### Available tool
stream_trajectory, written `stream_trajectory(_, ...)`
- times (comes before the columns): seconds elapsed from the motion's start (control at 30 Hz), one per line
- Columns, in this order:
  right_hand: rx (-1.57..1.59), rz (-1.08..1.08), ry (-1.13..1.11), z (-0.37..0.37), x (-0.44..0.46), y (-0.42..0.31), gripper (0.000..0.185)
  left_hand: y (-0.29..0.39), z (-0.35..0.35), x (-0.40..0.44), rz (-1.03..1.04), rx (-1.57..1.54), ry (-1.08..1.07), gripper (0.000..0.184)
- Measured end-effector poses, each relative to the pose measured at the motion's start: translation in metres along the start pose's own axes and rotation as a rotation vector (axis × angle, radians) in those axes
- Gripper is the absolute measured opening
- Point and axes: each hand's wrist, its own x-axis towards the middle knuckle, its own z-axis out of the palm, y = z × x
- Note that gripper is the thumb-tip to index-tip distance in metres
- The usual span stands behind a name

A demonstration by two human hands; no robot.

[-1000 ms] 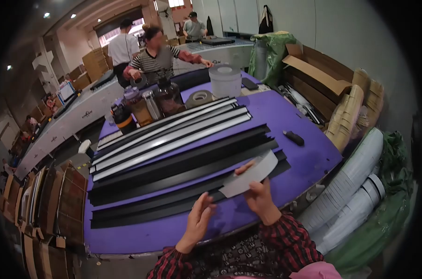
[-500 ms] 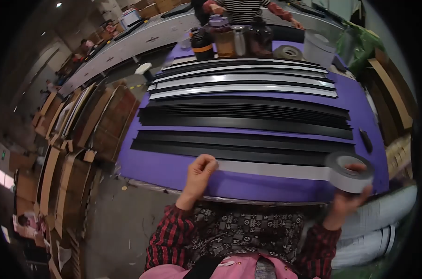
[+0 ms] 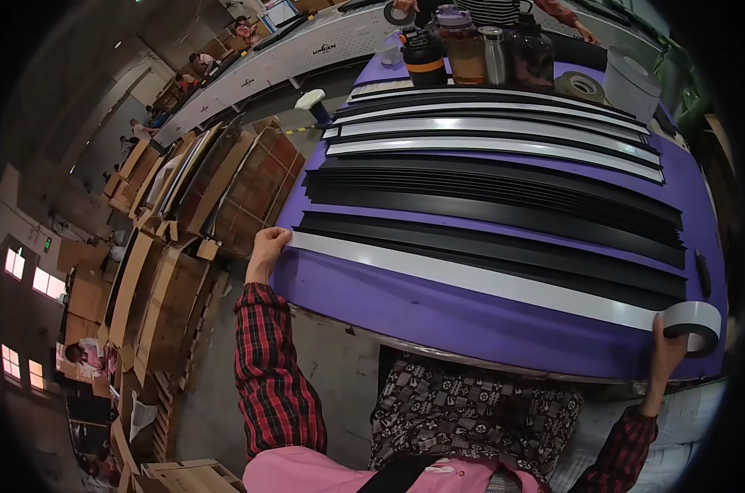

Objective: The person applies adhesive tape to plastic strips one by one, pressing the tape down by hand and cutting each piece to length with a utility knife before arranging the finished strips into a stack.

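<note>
A long white tape strip (image 3: 471, 275) stretches along the near edge of the black strips (image 3: 487, 246) on the purple table (image 3: 372, 287). Its free end is pinched in my left hand (image 3: 269, 249), at the left end of the strips. At the right, my right hand (image 3: 666, 349) holds the tape roll (image 3: 694, 324), its fingers partly hidden by the roll. Beyond lie a stack of black strips (image 3: 487, 201) and several strips with white faces (image 3: 487, 134).
Bottles (image 3: 494, 53), another tape roll (image 3: 579, 85) and a white bucket-like roll (image 3: 631, 82) stand at the far side. A cutter (image 3: 703, 274) lies at the right edge. Cardboard boxes (image 3: 163, 304) are at left. Across the table, a co-worker's hand (image 3: 586, 33) shows.
The tape is pulled out much longer, my left hand having moved left and my right hand right with the roll. The view has turned toward the left.
</note>
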Motion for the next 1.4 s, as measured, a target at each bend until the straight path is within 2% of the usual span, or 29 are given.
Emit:
stream_trajectory(0.13,-0.169,-0.032,-0.06,0.013,0.007,-0.012,0.037,-0.012,0.007,0.017,0.003,0.026,0.041,0.012)
stream_trajectory(0.37,-0.384,-0.117,0.008,0.025,0.009,-0.019,0.039,-0.032,0.013,0.028,0.094,0.059,0.119,0.009)
stream_trajectory(0.47,-0.48,-0.152,-0.032,0.026,0.009,-0.03,0.04,-0.038,0.014,0.026,0.232,0.172,0.204,0.013)
stream_trajectory(0.6,-0.79,-0.343,0.116,0.033,0.002,-0.032,0.05,-0.068,0.004,0.048,0.301,0.23,0.165,0.01)
stream_trajectory(0.63,-0.744,-0.364,0.166,0.036,0.004,-0.023,0.048,-0.086,-0.005,0.063,0.318,0.265,0.112,0.011)
stream_trajectory(0.8,-0.706,-0.395,0.16,0.039,0.004,-0.043,0.041,-0.077,-0.006,0.054,0.323,0.244,0.095,0.016)
stream_trajectory(1.0,-0.739,-0.377,0.145,0.042,0.004,-0.04,0.039,-0.081,-0.007,0.047,0.352,0.297,0.144,0.025)
stream_trajectory(1.07,-0.749,-0.442,0.147,0.042,0.006,-0.04,0.04,-0.101,-0.016,0.065,0.186,0.476,0.211,0.033)
stream_trajectory(1.13,-0.79,-0.439,0.168,0.043,0.004,-0.04,0.041,-0.035,0.011,0.028,-0.147,0.83,0.32,0.036)
stream_trajectory(1.17,-0.782,-0.426,0.153,0.043,0.004,-0.04,0.041,-0.05,0.007,0.041,-0.129,0.816,0.319,0.036)
stream_trajectory(1.2,-0.772,-0.415,0.14,0.043,0.005,-0.04,0.041,-0.081,-0.005,0.06,-0.176,0.933,0.42,0.036)
stream_trajectory(1.23,-0.762,-0.422,0.145,0.043,0.004,-0.04,0.043,-0.064,0.004,0.058,-0.222,1.049,0.525,0.035)
stream_trajectory(1.27,-0.765,-0.417,0.171,0.042,0.004,-0.04,0.043,-0.052,0.019,0.05,-0.087,1.015,0.595,0.035)
stream_trajectory(1.3,-0.74,-0.4,0.13,0.04,0.001,-0.04,0.044,-0.001,0.053,0.012,0.049,0.979,0.662,0.034)
stream_trajectory(1.33,-0.715,-0.382,0.086,0.04,0.0,-0.041,0.045,0.015,0.081,0.01,0.309,0.728,0.513,0.03)
stream_trajectory(1.37,-0.588,-0.398,0.103,0.037,-0.001,-0.047,0.051,0.041,0.131,-0.009,0.699,0.454,0.331,0.026)
stream_trajectory(1.4,-0.594,-0.406,0.106,0.037,0.0,-0.048,0.051,0.103,0.183,-0.064,0.945,0.334,0.075,0.025)
